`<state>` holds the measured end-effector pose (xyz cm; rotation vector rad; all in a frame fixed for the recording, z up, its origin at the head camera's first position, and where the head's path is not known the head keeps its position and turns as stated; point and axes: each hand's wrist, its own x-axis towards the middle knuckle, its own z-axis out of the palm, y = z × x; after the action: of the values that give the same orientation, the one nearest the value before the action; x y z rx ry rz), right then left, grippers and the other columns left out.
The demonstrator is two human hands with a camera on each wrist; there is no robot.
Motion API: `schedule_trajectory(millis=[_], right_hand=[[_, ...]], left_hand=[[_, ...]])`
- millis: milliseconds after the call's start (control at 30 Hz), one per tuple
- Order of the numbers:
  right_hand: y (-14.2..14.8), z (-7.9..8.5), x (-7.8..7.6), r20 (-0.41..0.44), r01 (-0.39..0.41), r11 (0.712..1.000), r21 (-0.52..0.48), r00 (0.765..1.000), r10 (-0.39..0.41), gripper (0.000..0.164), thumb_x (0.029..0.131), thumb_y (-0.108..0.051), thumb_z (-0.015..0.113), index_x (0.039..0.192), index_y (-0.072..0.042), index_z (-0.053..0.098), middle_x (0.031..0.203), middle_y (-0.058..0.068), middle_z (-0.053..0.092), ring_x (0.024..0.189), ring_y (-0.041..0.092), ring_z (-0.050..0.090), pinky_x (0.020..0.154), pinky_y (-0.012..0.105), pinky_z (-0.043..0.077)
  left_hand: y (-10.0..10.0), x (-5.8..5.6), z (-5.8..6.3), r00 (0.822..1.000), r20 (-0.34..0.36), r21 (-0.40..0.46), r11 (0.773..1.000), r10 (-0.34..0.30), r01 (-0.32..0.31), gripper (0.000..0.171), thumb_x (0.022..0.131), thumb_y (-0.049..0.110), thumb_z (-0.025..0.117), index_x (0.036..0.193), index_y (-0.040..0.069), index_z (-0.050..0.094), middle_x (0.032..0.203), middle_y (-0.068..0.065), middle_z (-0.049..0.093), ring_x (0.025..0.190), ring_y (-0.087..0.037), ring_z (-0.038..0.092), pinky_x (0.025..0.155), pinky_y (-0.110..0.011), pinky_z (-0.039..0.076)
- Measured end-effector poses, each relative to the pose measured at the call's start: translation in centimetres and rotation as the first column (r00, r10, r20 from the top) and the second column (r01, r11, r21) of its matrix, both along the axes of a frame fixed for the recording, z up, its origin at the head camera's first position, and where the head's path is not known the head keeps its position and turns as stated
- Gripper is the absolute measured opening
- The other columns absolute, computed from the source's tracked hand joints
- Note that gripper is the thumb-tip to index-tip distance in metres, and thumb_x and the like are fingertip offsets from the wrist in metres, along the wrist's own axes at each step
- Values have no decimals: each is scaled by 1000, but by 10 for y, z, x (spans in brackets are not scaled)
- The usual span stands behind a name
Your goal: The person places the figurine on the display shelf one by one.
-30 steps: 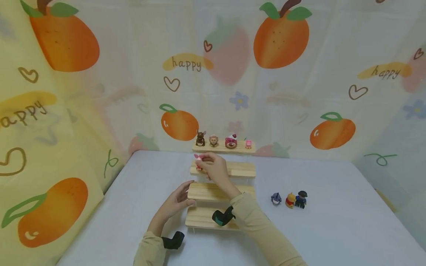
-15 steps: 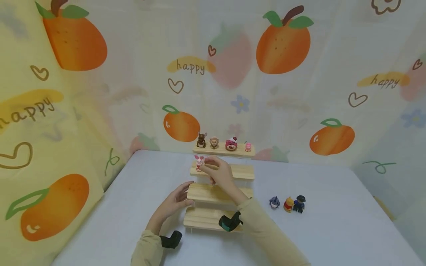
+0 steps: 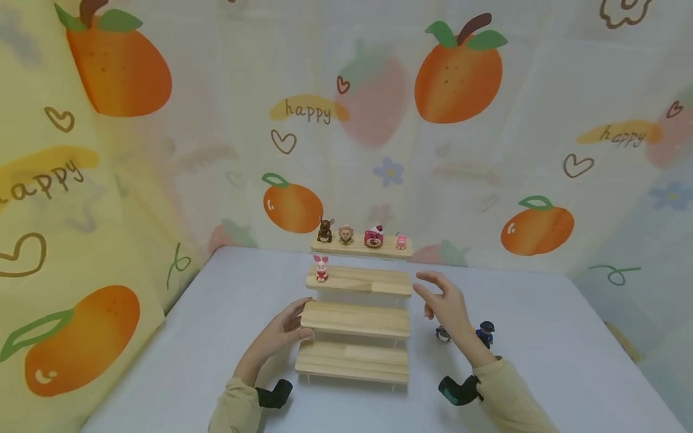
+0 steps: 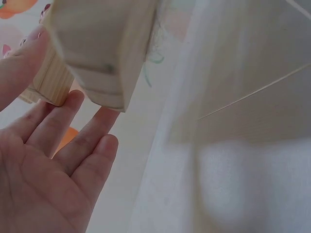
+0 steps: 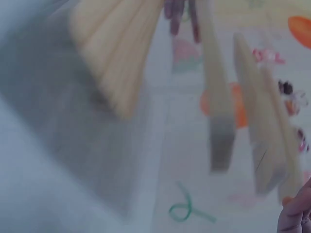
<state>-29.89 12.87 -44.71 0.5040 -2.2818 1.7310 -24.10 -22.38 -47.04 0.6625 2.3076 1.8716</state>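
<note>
My left hand (image 3: 278,334) holds the left end of a tiered wooden display stand (image 3: 354,319), its thumb in front of one step. In the left wrist view its fingers (image 4: 90,145) reach along the wood's edge. A pink piglet figurine (image 3: 322,269) with upright ears stands at the left end of the second step from the top. Off the stand's right side is my right hand (image 3: 448,304), holding nothing, thumb and forefinger apart. Behind that hand and wrist are a blue-grey figurine (image 3: 443,334), partly covered, and a figurine in a dark cap (image 3: 485,334).
On the top step stand a brown long-eared figurine (image 3: 325,231), a tan one (image 3: 346,234), a pink bear (image 3: 373,237) and a small pink figurine (image 3: 401,242). A fruit-patterned cloth (image 3: 357,156) hangs behind the white table (image 3: 216,313).
My right hand has let go of the piglet figurine and moved right, off the stand. It now covers the yellow-and-red figurine. My left hand has stayed at the stand.
</note>
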Motion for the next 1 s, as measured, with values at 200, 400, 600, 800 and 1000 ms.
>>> schedule_trajectory(millis=[200,400,600,800,1000], right_hand=[[22,11,33,93,141,988,60,985,-146,39,85,-27,63,115,-4,54,58,13,54,40,22,48,38,37,42],[34,-11,36,146,140,977,159,976,-164,48,80,-22,69,117,3,51,91,20,56,39,13,47,35,41,38],[34,-20,37,287,98,961,258,942,-174,53,78,-17,70,122,4,49,63,15,57,40,16,48,40,28,45],[38,-30,39,286,81,925,371,938,-197,51,78,-12,69,122,5,49,48,4,53,39,16,50,40,26,44],[41,-39,40,251,73,887,456,946,-207,50,78,-8,67,122,7,47,43,0,51,35,14,49,60,35,50]], left_hand=[[-1,-6,-5,1000,10,24,999,-29,28,66,84,9,62,138,-1,24,138,-22,30,117,-36,40,98,-45,29],[-2,-3,-5,1000,17,2,1000,-7,7,66,84,9,63,138,-1,26,137,-21,32,116,-34,41,98,-46,28],[-4,-1,-2,1000,-19,-29,999,17,-18,65,84,9,63,137,-2,26,136,-23,32,116,-38,41,97,-50,28],[-3,-1,-2,1000,-9,-18,1000,-2,2,66,84,8,62,138,-2,25,137,-21,33,116,-36,41,98,-47,29],[-3,-1,-2,1000,-1,-12,1000,-11,11,66,84,8,63,138,-1,25,137,-20,33,117,-36,40,98,-48,29]])
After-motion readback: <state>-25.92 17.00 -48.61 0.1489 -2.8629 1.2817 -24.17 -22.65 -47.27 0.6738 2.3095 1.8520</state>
